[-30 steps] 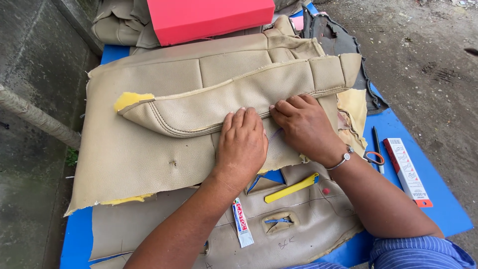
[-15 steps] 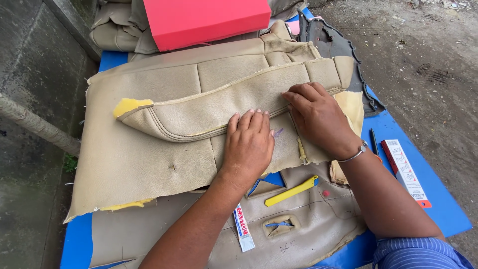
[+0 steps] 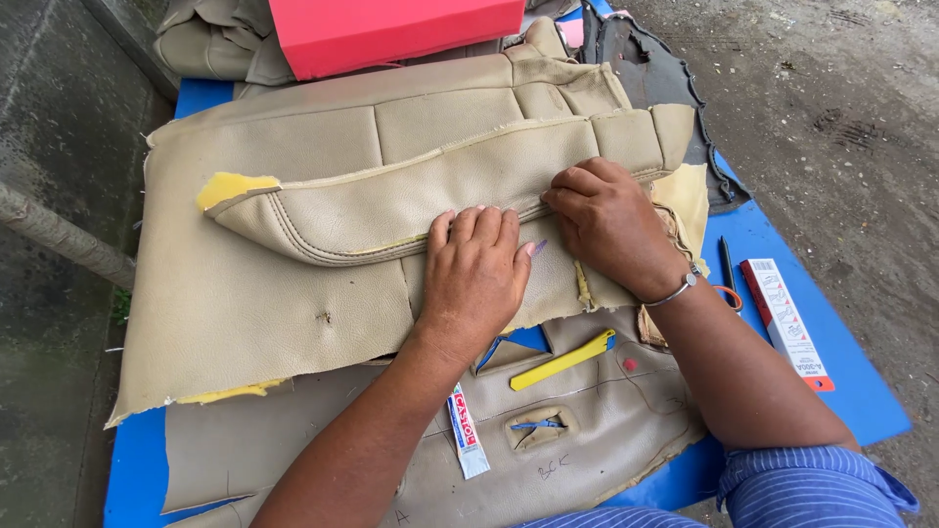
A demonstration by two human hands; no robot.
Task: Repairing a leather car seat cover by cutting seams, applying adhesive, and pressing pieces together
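Note:
A beige leather seat cover [image 3: 293, 293] with yellow foam backing lies across a blue table [image 3: 861, 391]. A folded flap of it [image 3: 391, 210] runs across the middle, with a stitched seam along its lower edge. My left hand [image 3: 476, 274] lies flat, palm down, on the cover just below that flap's edge. My right hand [image 3: 611, 227] presses on the cover to the right, its fingers curled over the flap's seam. A bangle sits on that wrist.
A second beige panel [image 3: 293, 440] lies nearer me, with a glue tube [image 3: 468, 430] and a yellow strip [image 3: 562, 360] on it. A long white and red box [image 3: 785, 323], a pen and scissors lie at the right. A red foam block [image 3: 391, 29] sits at the back.
Both hands have slid to the right along the flap's seam. The view has shifted slightly, bringing the cover closer.

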